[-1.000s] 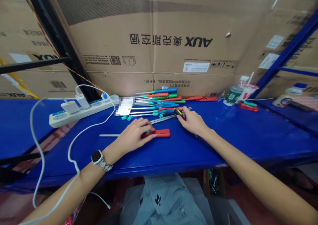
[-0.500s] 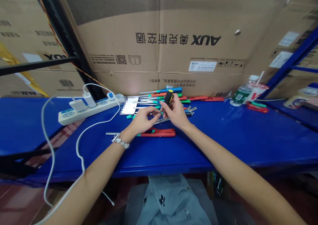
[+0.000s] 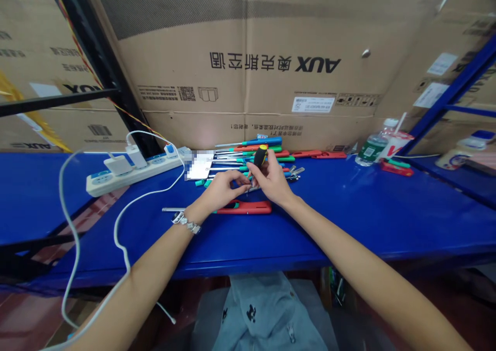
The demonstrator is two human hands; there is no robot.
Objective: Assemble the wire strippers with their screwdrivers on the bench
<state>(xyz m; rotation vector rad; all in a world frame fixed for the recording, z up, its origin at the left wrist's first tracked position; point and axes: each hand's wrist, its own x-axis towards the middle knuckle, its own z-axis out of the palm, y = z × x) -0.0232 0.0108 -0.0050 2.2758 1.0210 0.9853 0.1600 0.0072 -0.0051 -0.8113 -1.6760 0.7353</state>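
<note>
The screwdriver point(image 3: 261, 156) is up off the table point(image 3: 329, 206), its black-and-yellow handle standing nearly upright in the right hand point(image 3: 273, 180), whose fingers are closed around it. Right below, the left hand point(image 3: 225, 188) has thumb and forefinger drawn almost together by the screwdriver's lower end; from here I can't tell what, if anything, they pinch. That closeness would worry me: if the tip slipped under a push, it could jab those fingertips, and anything small there could drop among the heap of lighters point(image 3: 273, 142) just behind. A red lighter point(image 3: 253, 207) lies by itself on the near side of the hands, its metal neck running behind the left wrist, so a lowered wrist might knock it askew. Farther left, a white cord point(image 3: 116, 232) seems to cross the left forearm; a sharp pull back could drag it and perhaps tug at the power strip point(image 3: 93, 185).
</note>
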